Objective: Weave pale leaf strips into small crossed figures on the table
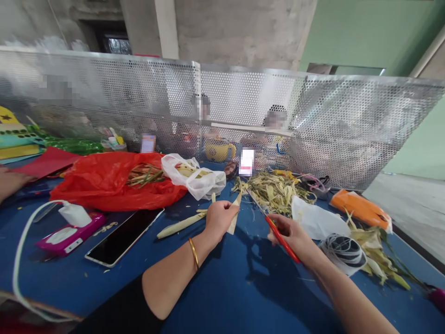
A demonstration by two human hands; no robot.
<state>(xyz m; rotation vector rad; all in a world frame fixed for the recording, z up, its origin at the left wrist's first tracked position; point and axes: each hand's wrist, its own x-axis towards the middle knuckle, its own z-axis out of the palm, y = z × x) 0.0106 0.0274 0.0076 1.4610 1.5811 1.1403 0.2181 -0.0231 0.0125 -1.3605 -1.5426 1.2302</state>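
Over the blue table, my left hand point(218, 218) pinches a pale, dry corn husk strip point(235, 221) between thumb and fingers, its narrow end pointing up. A gold bangle circles that wrist. To its right, my right hand point(295, 233) grips scissors with red handles point(285, 242). Their blades point up and left, beside the strip's tip; the picture does not show whether they touch it. Left of my left hand lies a rolled pale husk point(182, 226). Beyond the scissors is a heap of shredded husk point(273, 189).
A black phone point(125, 236) and a purple power strip point(71, 234) with a white charger lie left. Behind them are a red plastic bag point(100, 178) and a white bag point(205, 183). A coil of cord point(343, 253) sits right. A perforated metal divider point(243, 97) stands behind; another person's hand point(12, 181) shows far left.
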